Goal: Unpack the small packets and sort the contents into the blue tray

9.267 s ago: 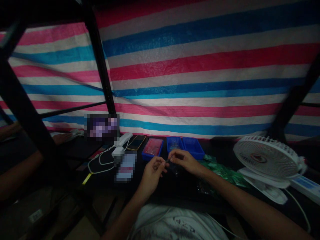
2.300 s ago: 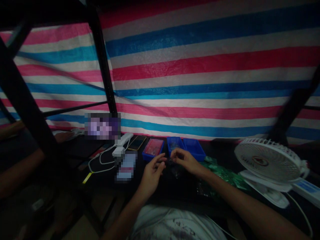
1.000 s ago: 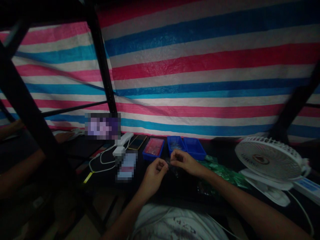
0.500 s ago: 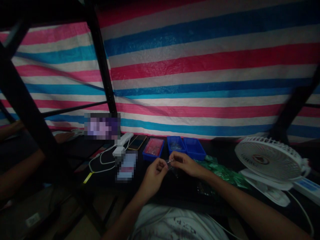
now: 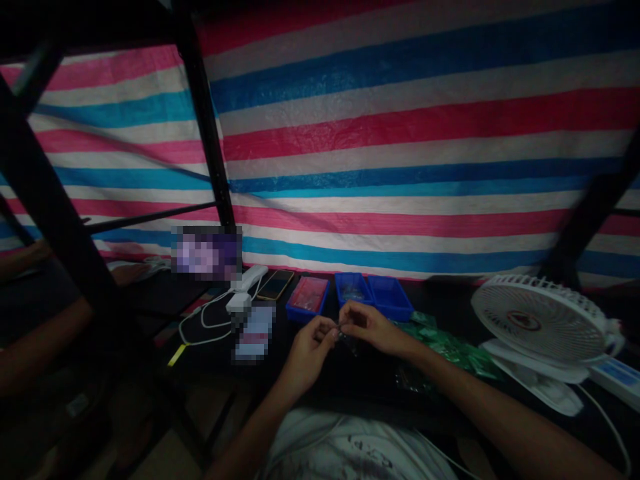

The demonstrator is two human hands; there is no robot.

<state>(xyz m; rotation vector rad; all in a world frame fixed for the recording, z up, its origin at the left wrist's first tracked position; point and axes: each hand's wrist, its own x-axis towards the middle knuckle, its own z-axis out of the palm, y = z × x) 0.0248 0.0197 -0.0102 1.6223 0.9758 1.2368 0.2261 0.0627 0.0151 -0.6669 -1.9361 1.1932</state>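
My left hand [image 5: 306, 350] and my right hand [image 5: 369, 327] meet over the dark table, fingertips pinched together on a small dark part [image 5: 340, 329] that is too dim to name. A bit of clear wrapping hangs below my right fingers. Just behind the hands stand a blue tray with a red lining [image 5: 307, 297] and two blue trays [image 5: 373, 293]. Green packets [image 5: 453, 348] lie beside my right forearm.
A white desk fan [image 5: 543, 327] lies tilted at the right, with a white power strip [image 5: 617, 377] behind it. At the left are a phone [image 5: 275, 285], a white charger with cables [image 5: 237, 303] and a co-worker's arm [image 5: 40, 337]. A striped tarp hangs behind.
My hands stayed close together over the same spot; the fingertips have drawn slightly nearer, still pinching the small part. Nothing else moved.
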